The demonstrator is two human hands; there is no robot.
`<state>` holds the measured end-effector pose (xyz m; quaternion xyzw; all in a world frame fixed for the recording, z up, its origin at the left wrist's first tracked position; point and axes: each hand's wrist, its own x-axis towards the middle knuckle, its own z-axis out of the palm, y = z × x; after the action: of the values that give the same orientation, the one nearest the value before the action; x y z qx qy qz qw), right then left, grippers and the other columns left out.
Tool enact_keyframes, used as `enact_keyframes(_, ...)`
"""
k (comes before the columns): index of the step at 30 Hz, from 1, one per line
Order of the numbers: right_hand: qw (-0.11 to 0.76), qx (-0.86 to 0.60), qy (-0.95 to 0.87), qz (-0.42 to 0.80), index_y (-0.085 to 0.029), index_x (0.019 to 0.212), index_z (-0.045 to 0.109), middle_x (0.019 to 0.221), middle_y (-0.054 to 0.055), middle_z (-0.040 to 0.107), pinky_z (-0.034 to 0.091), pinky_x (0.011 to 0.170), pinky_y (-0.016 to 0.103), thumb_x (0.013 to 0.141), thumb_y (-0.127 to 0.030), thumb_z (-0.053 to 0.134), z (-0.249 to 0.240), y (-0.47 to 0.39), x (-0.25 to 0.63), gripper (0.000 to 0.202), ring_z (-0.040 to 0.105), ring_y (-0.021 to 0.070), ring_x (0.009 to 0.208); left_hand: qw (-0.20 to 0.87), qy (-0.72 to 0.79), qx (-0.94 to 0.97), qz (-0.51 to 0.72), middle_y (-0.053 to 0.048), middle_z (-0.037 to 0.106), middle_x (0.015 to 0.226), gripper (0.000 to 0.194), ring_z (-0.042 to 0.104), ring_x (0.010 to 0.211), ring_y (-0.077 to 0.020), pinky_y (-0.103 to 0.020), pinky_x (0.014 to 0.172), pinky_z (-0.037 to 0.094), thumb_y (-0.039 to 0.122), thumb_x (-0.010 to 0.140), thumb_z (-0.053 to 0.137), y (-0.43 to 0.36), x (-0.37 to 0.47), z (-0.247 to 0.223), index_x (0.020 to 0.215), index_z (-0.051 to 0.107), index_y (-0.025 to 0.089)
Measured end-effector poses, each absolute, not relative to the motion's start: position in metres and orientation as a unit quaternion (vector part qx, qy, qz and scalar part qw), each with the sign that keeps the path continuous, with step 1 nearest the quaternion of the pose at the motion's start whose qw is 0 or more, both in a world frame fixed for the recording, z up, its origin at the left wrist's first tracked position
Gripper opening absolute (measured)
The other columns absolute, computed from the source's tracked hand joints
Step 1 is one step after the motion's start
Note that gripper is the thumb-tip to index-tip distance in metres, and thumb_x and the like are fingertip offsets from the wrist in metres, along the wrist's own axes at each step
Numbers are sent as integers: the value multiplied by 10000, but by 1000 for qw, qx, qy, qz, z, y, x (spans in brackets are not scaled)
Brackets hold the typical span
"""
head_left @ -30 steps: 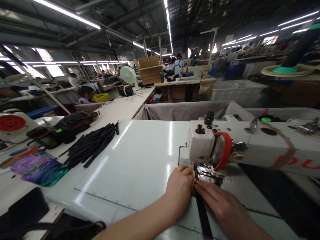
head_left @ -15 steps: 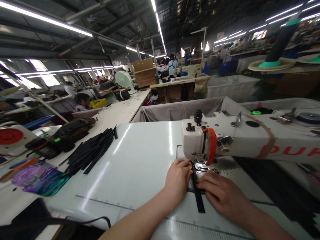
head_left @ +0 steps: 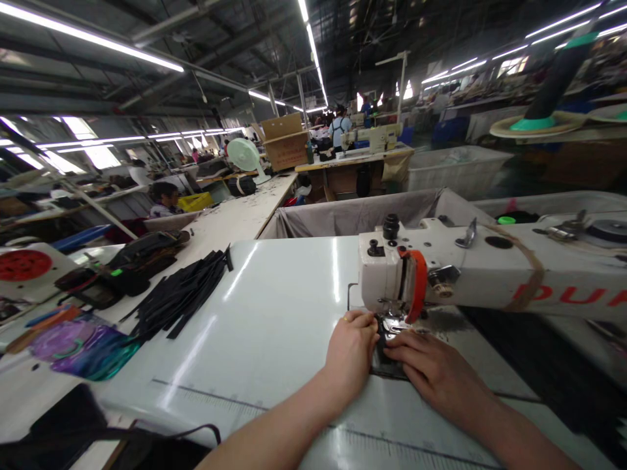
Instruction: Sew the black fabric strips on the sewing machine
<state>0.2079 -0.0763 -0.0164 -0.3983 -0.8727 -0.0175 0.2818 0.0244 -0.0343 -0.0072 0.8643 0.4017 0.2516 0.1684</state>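
Note:
A white sewing machine [head_left: 470,264] with an orange guard lies across the right side, its needle area just above my hands. My left hand [head_left: 353,339] is left of the presser foot, fingers pressed together on the end of a dark strip [head_left: 381,333]. On the other side, my right hand [head_left: 428,359] lies low with its fingertips at the metal plate beside the foot; whether it grips anything is hidden. Most of the strip is out of sight near the foot.
Black strips [head_left: 193,294] lie piled on the left of the table. A shiny purple and teal bag [head_left: 83,346] is at the far left. More dark strips [head_left: 543,365] hang at the right. Behind are a fabric-lined bin [head_left: 343,219], a fan [head_left: 245,155] and people.
The black strip that reached toward me between my hands has moved forward under the machine, and its near tail no longer shows. My right hand has shifted slightly up, nearer the foot.

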Motion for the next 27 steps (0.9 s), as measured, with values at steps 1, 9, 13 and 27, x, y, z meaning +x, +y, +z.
enact_keyframes(1, 277, -404, -872, -29, -215, 985, 688, 986, 51, 707, 542, 752, 320, 872, -69, 435, -17, -75, 207, 313, 656, 186, 866, 167, 402, 865, 249, -65, 695, 973, 234, 578, 959, -203, -372, 929, 498, 127, 945, 475, -35, 25, -6, 824, 672, 163)
enact_keyframes(9, 236, -452, -851, -125, -167, 1069, 662, 994, 81, 712, 549, 666, 335, 842, -37, 424, -20, -76, 200, 354, 662, 206, 776, 159, 399, 868, 250, -58, 688, 953, 256, 577, 977, -205, -348, 902, 512, 161, 963, 454, -35, 25, -5, 814, 662, 178)
enact_keyframes(13, 232, -447, -853, -138, -177, 1068, 660, 1002, 75, 714, 550, 683, 326, 842, -28, 403, -20, -77, 199, 373, 662, 200, 796, 155, 406, 865, 251, -56, 680, 995, 216, 570, 986, -209, -367, 922, 507, 139, 945, 481, -35, 26, -10, 817, 652, 172)
enact_keyframes(27, 224, -446, -853, -153, -160, 1091, 661, 977, 86, 709, 561, 648, 328, 832, -22, 408, -21, -75, 198, 388, 656, 206, 762, 120, 411, 868, 250, -52, 663, 917, 263, 570, 909, -200, -369, 871, 497, 152, 967, 435, -30, 30, -19, 788, 626, 178)
